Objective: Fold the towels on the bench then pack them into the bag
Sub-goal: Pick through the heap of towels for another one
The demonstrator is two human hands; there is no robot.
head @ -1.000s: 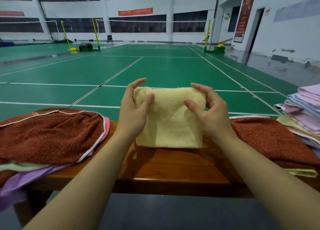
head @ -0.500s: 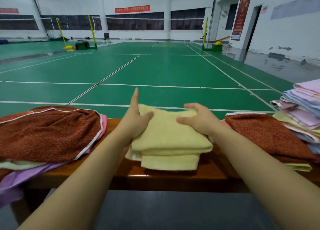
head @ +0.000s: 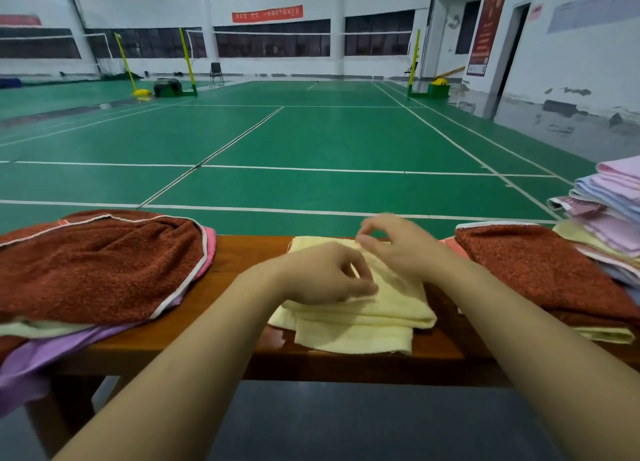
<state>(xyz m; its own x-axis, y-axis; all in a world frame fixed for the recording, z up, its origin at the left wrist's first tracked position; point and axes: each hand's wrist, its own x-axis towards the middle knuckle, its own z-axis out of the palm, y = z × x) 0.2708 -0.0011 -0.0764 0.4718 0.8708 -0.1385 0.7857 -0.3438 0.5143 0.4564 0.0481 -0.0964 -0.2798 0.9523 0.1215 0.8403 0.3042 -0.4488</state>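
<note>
A pale yellow towel lies folded in layers on the wooden bench, straight in front of me. My left hand rests on top of it, fingers loosely bent and pointing right. My right hand is blurred and sits just over the towel's far edge, its fingers loosely curled with nothing visibly held.
A rust-brown towel tops a loose pile with pink, cream and purple cloth at the bench's left end. Another rust-brown towel lies to the right, beside a stack of pastel folded towels. Green court floor stretches beyond the bench.
The yellow towel, held upright a second ago, was folded down and now lies flat on the bench. Both hands let go of its edges; the left one moved onto its top.
</note>
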